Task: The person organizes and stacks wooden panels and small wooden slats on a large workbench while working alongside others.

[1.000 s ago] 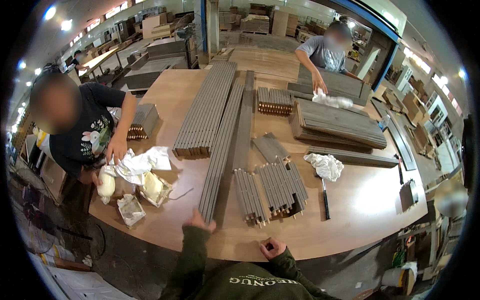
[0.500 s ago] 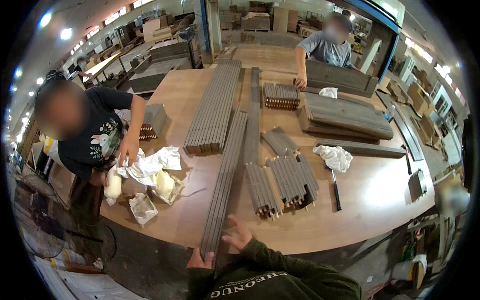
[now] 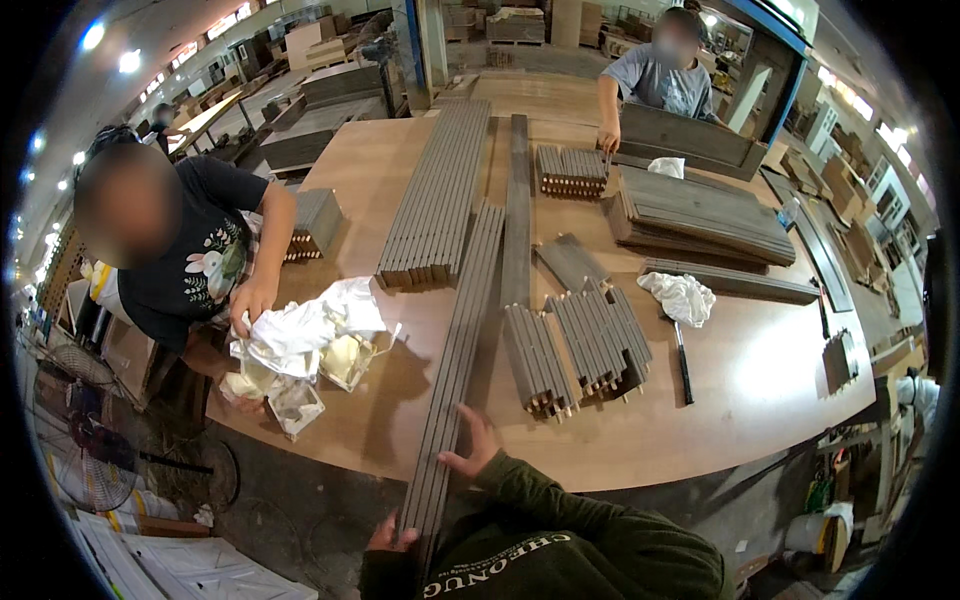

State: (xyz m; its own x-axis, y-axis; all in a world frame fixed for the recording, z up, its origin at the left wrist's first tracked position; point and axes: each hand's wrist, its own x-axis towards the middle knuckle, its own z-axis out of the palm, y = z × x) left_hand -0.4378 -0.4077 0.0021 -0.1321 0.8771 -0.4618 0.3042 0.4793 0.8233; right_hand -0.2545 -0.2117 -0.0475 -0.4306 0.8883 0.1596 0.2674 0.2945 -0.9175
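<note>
A long bundle of grey wooden slats [image 3: 455,370] lies lengthwise on the table, its near end sticking out past the front edge towards my body. My left hand [image 3: 388,535] is closed on the left side of that near end, thumb on top; its other fingers are partly hidden. My right hand [image 3: 474,447] is at the bundle's right edge, thumb and fingers spread, fingertips close to or touching the slats. Farther off lies a wider row of similar slats [image 3: 440,200]. Right of the bundle are short grey pieces with pale dowels [image 3: 590,345].
A co-worker on the left handles a white cloth [image 3: 315,325] beside open white containers [image 3: 296,405]. Another, at the far right, touches a short stack [image 3: 570,172]. Grey boards [image 3: 700,215], a crumpled cloth [image 3: 680,298] and a black-handled tool [image 3: 684,370] lie on the wooden table [image 3: 740,420].
The slat bundle's near end and my left hand have shifted slightly towards my body. My right hand has moved up against the bundle's edge. The left co-worker's white bottle-like item is now lowered under the cloth.
</note>
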